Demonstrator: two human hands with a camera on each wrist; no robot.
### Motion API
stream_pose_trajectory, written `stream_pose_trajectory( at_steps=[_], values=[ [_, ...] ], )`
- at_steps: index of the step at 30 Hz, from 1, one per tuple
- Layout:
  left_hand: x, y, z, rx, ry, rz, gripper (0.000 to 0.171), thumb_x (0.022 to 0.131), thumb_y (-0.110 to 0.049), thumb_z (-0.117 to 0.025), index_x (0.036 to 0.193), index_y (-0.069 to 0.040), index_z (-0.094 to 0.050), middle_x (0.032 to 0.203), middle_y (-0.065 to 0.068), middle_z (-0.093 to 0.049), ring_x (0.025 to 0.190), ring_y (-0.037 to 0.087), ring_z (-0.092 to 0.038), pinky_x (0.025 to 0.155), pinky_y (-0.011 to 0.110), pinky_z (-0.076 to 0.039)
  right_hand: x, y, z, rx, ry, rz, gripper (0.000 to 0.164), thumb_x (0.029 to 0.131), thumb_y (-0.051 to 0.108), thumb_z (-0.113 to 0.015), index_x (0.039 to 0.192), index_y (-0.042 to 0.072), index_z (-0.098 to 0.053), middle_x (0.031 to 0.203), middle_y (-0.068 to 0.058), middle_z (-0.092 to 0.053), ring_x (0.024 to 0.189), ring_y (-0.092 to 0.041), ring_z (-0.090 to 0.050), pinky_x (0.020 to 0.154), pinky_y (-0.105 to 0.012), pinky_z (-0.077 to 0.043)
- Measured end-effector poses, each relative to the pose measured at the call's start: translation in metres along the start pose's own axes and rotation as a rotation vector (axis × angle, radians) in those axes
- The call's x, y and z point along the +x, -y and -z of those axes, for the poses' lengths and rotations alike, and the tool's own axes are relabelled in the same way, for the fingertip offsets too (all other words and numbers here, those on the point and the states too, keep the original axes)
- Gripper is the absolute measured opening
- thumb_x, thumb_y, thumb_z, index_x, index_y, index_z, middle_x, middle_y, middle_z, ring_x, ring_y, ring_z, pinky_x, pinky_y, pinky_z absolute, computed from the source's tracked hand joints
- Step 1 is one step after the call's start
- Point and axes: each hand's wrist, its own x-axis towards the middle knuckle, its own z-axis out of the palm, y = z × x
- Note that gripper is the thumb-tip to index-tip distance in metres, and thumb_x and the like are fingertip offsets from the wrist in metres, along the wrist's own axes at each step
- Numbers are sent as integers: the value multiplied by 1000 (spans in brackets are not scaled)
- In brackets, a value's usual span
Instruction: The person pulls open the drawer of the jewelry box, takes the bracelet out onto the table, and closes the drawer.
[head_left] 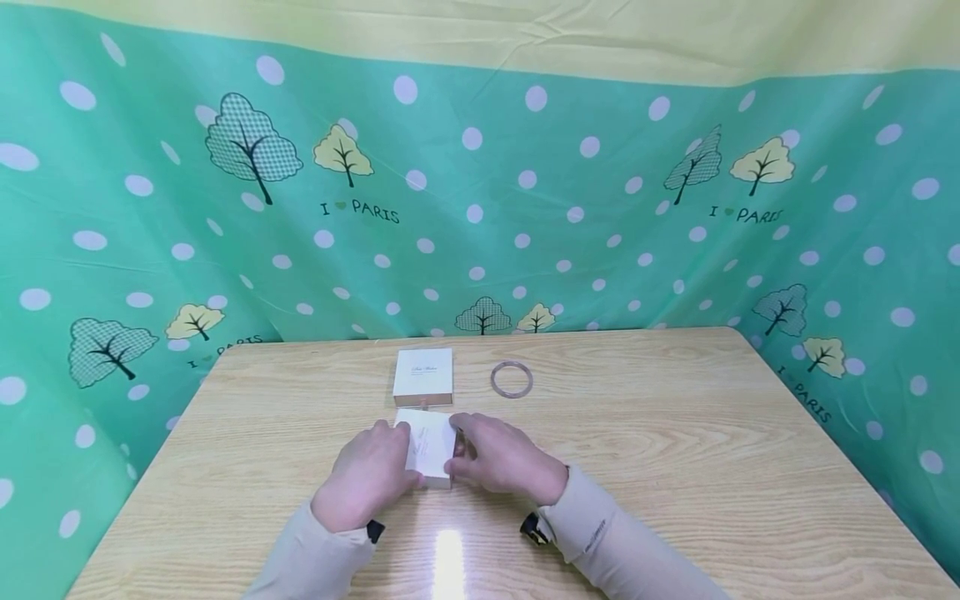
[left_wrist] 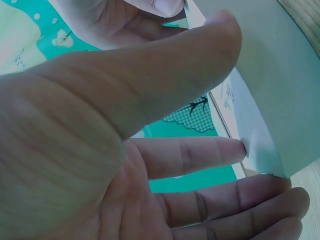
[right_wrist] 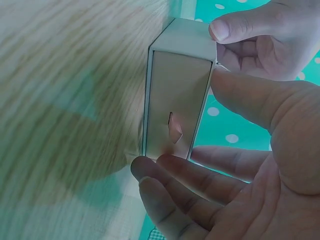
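A small white box point(head_left: 431, 446) with faint lettering on its top sits between both hands near the middle of the table. My left hand point(head_left: 367, 473) grips its left side, thumb at the near corner and fingers along the far part. From the right, my right hand point(head_left: 498, 457) holds the opposite side between thumb and fingers. In the right wrist view, the box's end shows a pale pinkish inner drawer point(right_wrist: 182, 82) sitting within the white sleeve. A small pink ribbon tab point(right_wrist: 175, 130) sticks out of that drawer.
Right behind the held box lies a second white box point(head_left: 423, 372) with lettering and a pinkish near side. To its right is a thin greyish-purple ring point(head_left: 512, 379) on the wooden table point(head_left: 675, 433). A green dotted curtain point(head_left: 525, 208) hangs along the table's back and sides.
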Motion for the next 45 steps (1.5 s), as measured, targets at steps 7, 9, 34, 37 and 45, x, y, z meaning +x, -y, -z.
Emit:
stream_pose_trajectory(
  at_steps=[7, 9, 34, 37, 45],
  values=[
    [1, 0, 0, 7, 5, 16, 47, 69, -28, -85, 95, 3, -60, 76, 10, -53, 66, 20, -49, 55, 36, -46, 0, -1, -2, 3, 1, 11, 25, 83, 30, -74, 98, 19, -56, 80, 12, -53, 67, -6, -50, 58, -21, -44],
    [1, 0, 0, 9, 12, 24, 46, 70, -28, -84, 94, 3, -60, 76, 10, -53, 66, 20, -49, 56, 36, -46, 1, -1, -2, 5, 0, 20, 23, 84, 29, -73, 97, 20, -56, 80, 11, -53, 67, -6, -50, 58, -21, -44],
    [1, -2, 0, 17, 5, 32, 38, 74, -28, -82, 85, 2, -61, 73, 9, -54, 62, 19, -47, 53, 34, -44, 0, 0, -2, -28, 1, 42, 38, 86, 32, -71, 115, 14, -57, 89, 5, -58, 74, -8, -50, 64, -22, -45],
    [0, -3, 1, 11, 6, 38, 39, 74, -28, -82, 85, 2, -61, 73, 9, -54, 61, 19, -47, 52, 34, -44, 0, 0, -2, -32, -2, 43, 37, 85, 33, -71, 114, 14, -57, 89, 5, -58, 74, -8, -50, 64, -22, -44],
    [1, -1, 1, 3, 15, 45, 41, 74, -29, -82, 88, 3, -61, 74, 9, -53, 61, 19, -47, 53, 33, -43, 0, 0, -2, -27, -2, 36, 43, 86, 37, -70, 119, 12, -57, 94, 4, -60, 79, -9, -53, 69, -25, -48]
  ],
)
